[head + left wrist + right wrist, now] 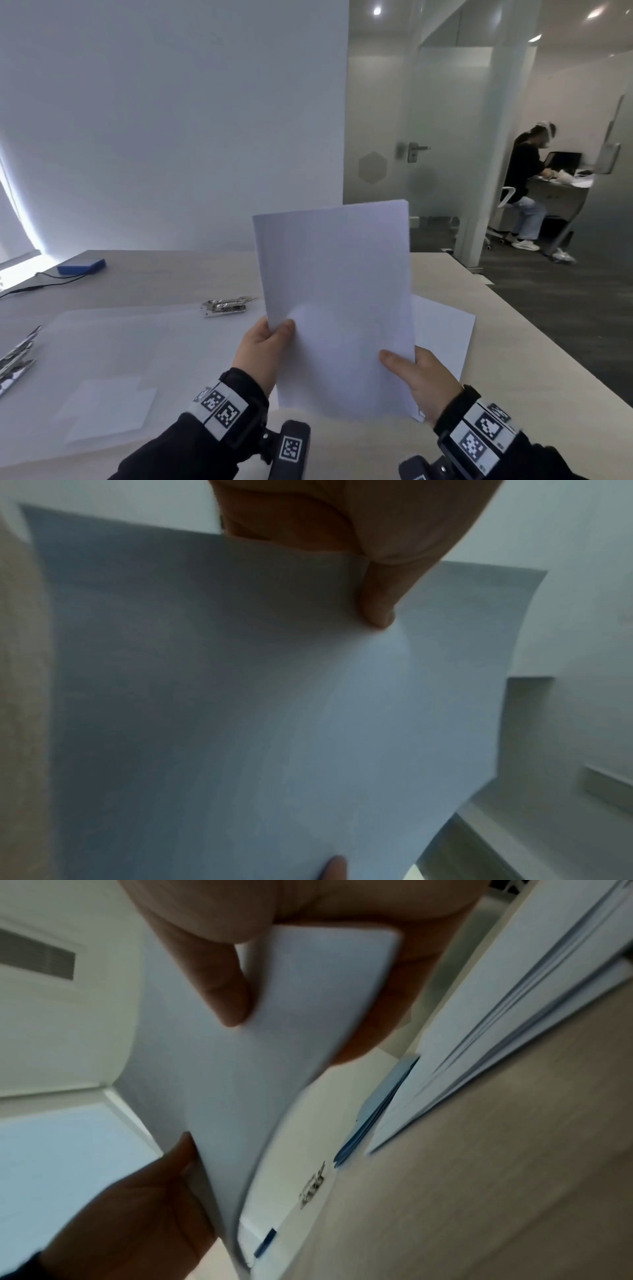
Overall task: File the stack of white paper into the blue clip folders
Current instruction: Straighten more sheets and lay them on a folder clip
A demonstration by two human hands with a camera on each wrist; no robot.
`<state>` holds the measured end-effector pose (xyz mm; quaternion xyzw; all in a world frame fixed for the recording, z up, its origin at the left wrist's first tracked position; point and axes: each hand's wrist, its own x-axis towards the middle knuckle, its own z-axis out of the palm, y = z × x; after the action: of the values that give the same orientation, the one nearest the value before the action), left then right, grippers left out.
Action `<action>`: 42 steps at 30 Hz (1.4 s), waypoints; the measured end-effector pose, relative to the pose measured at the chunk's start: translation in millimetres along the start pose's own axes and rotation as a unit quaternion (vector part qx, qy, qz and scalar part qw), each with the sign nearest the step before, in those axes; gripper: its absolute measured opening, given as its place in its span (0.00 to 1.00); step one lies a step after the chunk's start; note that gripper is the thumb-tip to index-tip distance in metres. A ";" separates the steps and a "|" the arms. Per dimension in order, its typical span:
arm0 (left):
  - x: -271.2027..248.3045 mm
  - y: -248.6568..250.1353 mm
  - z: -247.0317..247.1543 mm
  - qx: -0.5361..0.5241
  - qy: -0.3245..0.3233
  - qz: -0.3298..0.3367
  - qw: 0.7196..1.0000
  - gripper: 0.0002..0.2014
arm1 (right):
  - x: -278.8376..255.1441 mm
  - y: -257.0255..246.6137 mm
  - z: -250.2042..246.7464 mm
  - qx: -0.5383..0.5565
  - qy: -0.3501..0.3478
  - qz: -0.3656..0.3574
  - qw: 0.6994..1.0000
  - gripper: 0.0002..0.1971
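Note:
I hold a sheaf of white paper (335,301) upright above the table with both hands. My left hand (274,330) pinches its left edge, thumb on the front. My right hand (406,365) pinches the lower right corner, thumb on the front and fingers behind. The left wrist view shows the thumb (377,601) pressed on the sheet (274,710). In the right wrist view, thumb (222,988) and fingers clamp the paper (260,1064). An open pale clip folder (120,342) lies flat to the left, its metal clip (226,305) at the far edge. More white paper (445,329) lies under the sheaf.
Another metal clip (17,353) sits at the left edge. A blue box (80,265) with a black cable lies at the far left. The table's (513,342) right edge drops to dark carpet. A person sits at a desk (524,192) beyond the glass partition.

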<state>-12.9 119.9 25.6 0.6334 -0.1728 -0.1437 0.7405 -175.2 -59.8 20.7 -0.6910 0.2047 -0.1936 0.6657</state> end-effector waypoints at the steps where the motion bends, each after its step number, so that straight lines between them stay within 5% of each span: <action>1: 2.3 2.8 -6.5 -0.010 0.002 -0.012 1.000 0.07 | -0.2 1.0 5.6 -0.019 -0.006 -0.007 1.000 0.09; 8: 12.6 16.6 -70.7 0.087 -0.030 -0.109 0.990 0.14 | 11.6 0.9 34.7 -0.064 0.003 -0.007 0.998 0.07; 15: 27.9 13.1 -178.9 0.306 0.117 -0.112 0.938 0.16 | 32.6 3.4 66.9 -0.038 0.036 -0.004 0.999 0.07; 20: 12.8 1.5 -203.8 0.337 0.108 -0.208 0.912 0.25 | 43.8 3.8 108.9 -0.013 0.018 0.006 1.000 0.07; 26: -19.0 4.1 -187.8 0.255 0.045 -0.219 0.941 0.27 | 53.5 0.4 153.5 -0.016 -0.003 0.009 1.000 0.06; 32: -37.8 15.9 -237.1 0.141 0.176 -0.150 0.963 0.20 | 60.0 6.6 186.1 -0.041 -0.045 0.011 0.998 0.07; 37: -35.8 27.7 -314.1 0.155 0.339 -0.082 0.924 0.15 | 59.1 16.4 231.4 -0.080 -0.137 0.037 0.987 0.06; 42: -35.8 20.4 -343.8 0.135 0.325 -0.152 0.924 0.14 | 53.5 15.4 275.1 -0.120 -0.232 0.068 0.963 0.08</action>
<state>105.3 444.0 -4.4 0.7578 0.1577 -0.0159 0.6330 18.0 142.1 -5.6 -0.7762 0.1130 0.0436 0.6187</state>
